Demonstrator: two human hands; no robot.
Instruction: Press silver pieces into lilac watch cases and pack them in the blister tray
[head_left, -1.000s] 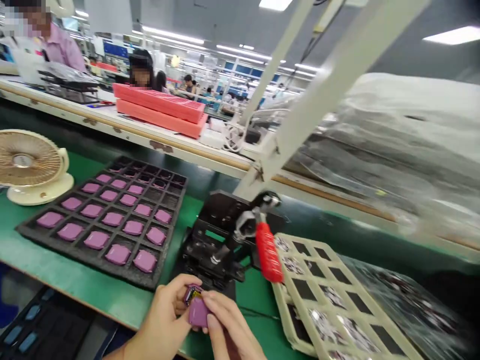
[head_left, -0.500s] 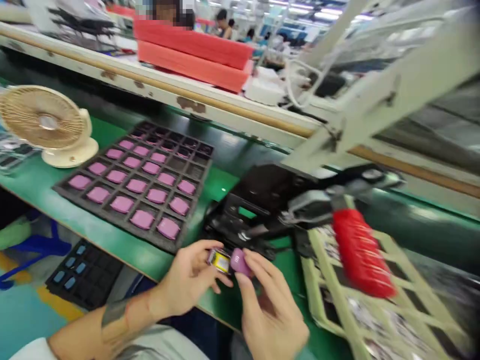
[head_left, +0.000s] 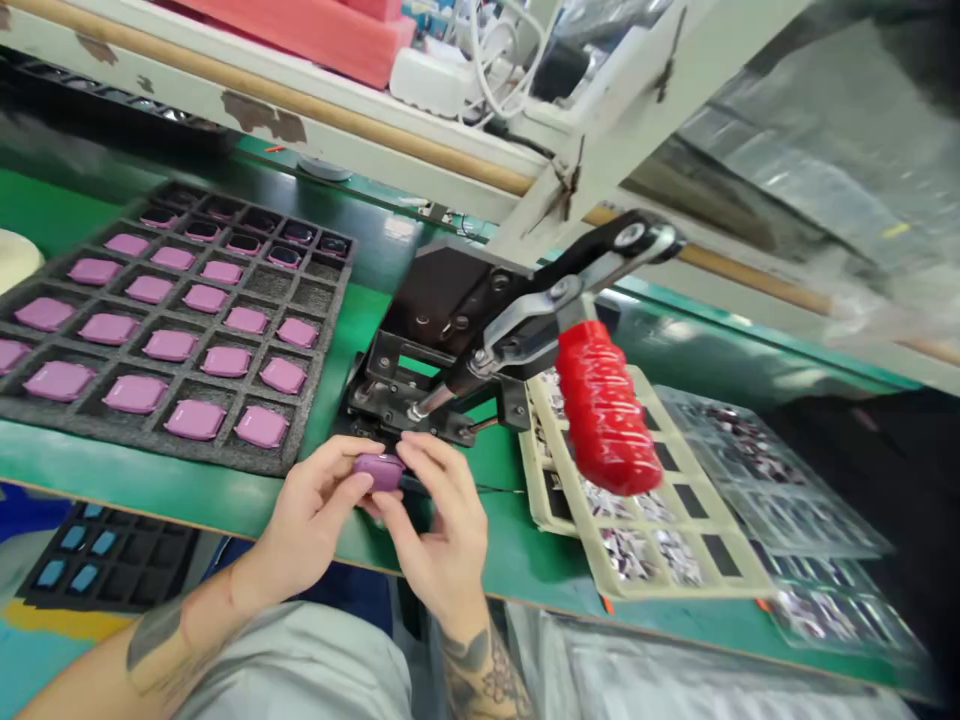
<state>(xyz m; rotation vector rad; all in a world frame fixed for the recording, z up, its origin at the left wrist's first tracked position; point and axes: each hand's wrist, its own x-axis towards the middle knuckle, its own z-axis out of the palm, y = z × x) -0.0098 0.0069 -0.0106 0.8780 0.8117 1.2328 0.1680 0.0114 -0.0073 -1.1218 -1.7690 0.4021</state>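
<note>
Between my two hands is a small purple watch case [head_left: 379,471], its rounded purple side toward me. My left hand [head_left: 319,515] pinches its left end between thumb and fingers. On the right end, my right hand [head_left: 439,520] grips it with thumb and fingertips. The case's far side is hidden from me. Just beyond my hands stands a black toggle-clamp press [head_left: 442,340] with a red ribbed handle [head_left: 607,410]. To the left lies a dark foam tray [head_left: 300,440] whose pockets hold several purple watch cases [head_left: 196,418].
Cream trays [head_left: 679,590] with small shiny parts lie right of the press, clear plastic trays [head_left: 780,480] beyond them. A slanted beam [head_left: 630,110] and a shelf edge [head_left: 330,105] cross above the green bench [head_left: 360,545]. A tray with blue pieces [head_left: 127,580] sits lower left.
The purple piece and the part showing a yellow label, held apart earlier, are now together in both hands, and the yellow label is out of sight. The view has swung right and down.
</note>
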